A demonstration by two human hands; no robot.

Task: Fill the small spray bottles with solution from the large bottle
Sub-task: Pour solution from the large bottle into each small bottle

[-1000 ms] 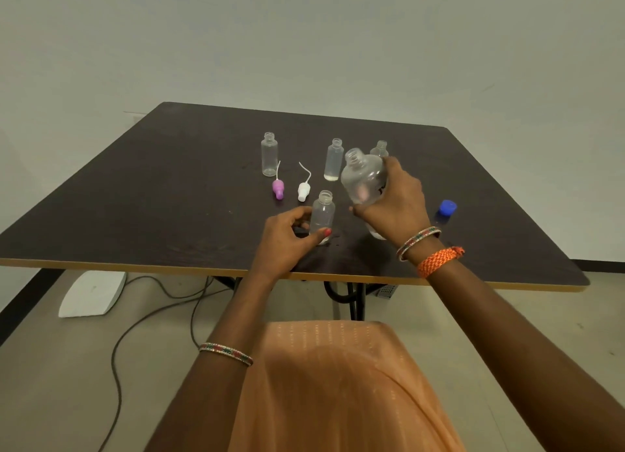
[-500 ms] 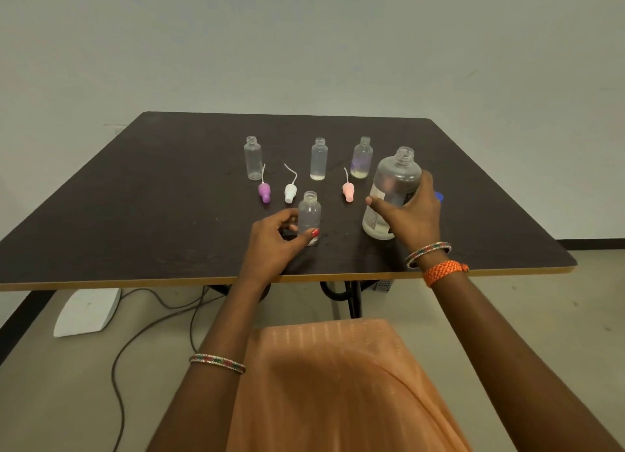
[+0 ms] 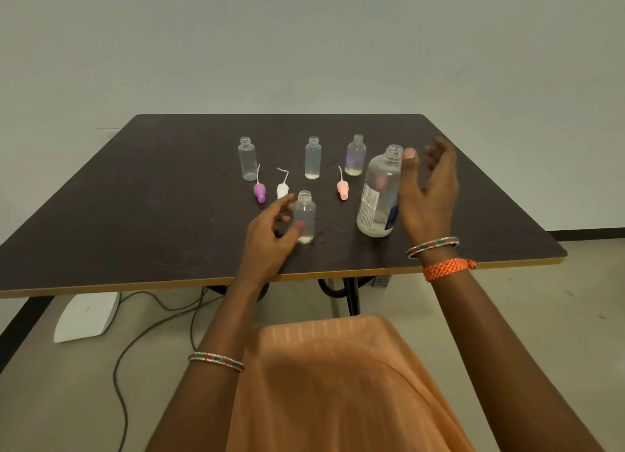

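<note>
Right hand (image 3: 426, 194) has let go of the large bottle (image 3: 380, 194), now upright on the surface (image 3: 135, 214), fingers spread beside it; left hand (image 3: 270, 235), fingers loosening, barely touches the near small bottle (image 3: 304, 216); this pour seems finished; three small bottles behind hold little.

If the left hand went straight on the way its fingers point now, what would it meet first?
The left hand points up and right, its fingers already around the near small bottle, so that bottle comes first. Beyond it lies the pink spray cap, though depth is unclear.
</note>
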